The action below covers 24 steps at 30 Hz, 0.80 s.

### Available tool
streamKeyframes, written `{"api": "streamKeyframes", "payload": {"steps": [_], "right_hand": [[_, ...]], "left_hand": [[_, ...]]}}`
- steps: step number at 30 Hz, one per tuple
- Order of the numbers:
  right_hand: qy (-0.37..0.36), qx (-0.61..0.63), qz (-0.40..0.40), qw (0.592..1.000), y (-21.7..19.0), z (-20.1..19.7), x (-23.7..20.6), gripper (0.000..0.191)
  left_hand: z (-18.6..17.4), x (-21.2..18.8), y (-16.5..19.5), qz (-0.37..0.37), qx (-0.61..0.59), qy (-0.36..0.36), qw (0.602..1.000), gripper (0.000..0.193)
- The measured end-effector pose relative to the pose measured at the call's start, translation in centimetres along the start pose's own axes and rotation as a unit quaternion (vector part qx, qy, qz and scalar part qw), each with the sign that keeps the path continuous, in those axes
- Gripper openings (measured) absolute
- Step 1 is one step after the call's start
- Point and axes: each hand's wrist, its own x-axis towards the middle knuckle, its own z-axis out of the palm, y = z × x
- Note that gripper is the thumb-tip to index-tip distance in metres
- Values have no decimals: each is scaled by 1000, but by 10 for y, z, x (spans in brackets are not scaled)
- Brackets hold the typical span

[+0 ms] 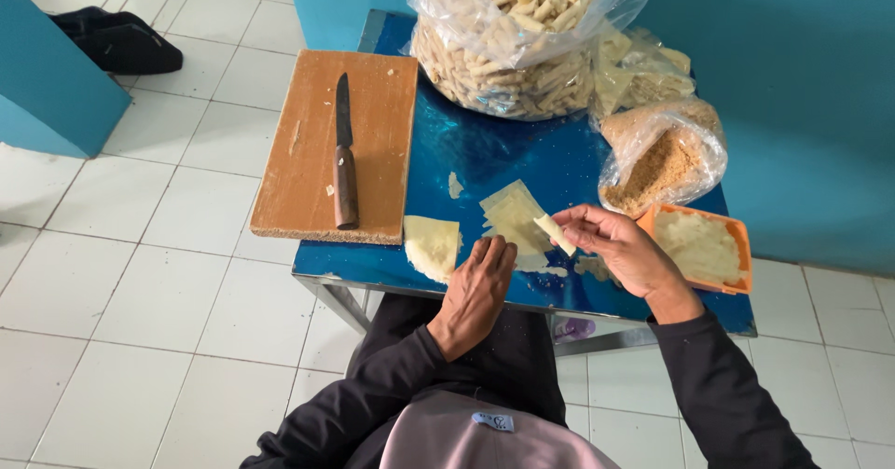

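Nearest the person, the left hand lies flat and open, palm down, on the blue worktop, its fingertips at the near edge of the wrappers; it grips nothing, only touches or presses there. At about three o'clock from it the right hand is raised just above the worktop, and its grip is closed to a pinch of thumb and fingertips on a small pale roll, with the other fingers loosely curled. The roll looks light, soft and easily crushed or unrolled, so I judge it wants a gentle hold across its middle or at its end, as it has now. The wrappers, a fanned stack of thin pale sheets, seem limp and tearable, best lifted by a corner. At nine o'clock from the stack lies one rounded sheet at the worktop's near edge. At three o'clock from the right hand stands an orange tray of pale filling. Farther off, at ten o'clock, a wooden board carries a knife with its tip pointing away. At two o'clock sits a bag of crumbs, and at twelve o'clock, farthest, a big clear bag of rolls.
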Motion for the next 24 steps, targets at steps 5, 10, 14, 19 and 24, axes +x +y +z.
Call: {"api": "streamKeyframes", "payload": {"steps": [5, 10, 14, 19, 24], "right_hand": [[-23, 70, -28, 997, -65, -2, 27, 37], [23, 145, -258, 955, -163, -44, 62, 36], [152, -113, -319, 929, -159, -75, 44, 17], [212, -588, -50, 779, -71, -104, 39, 18], [168, -768, 178, 592, -9, -98, 69, 25]], "left_hand": [[0, 1, 0, 4, 27, -14, 1000, 34], [0, 1, 1, -4, 24, -8, 1000, 37], [-1, 3, -3, -9, 66, 5, 998, 33], [5, 4, -7, -30, 274, 26, 961, 24], [14, 5, -11, -63, 286, 52, 955, 22]]}}
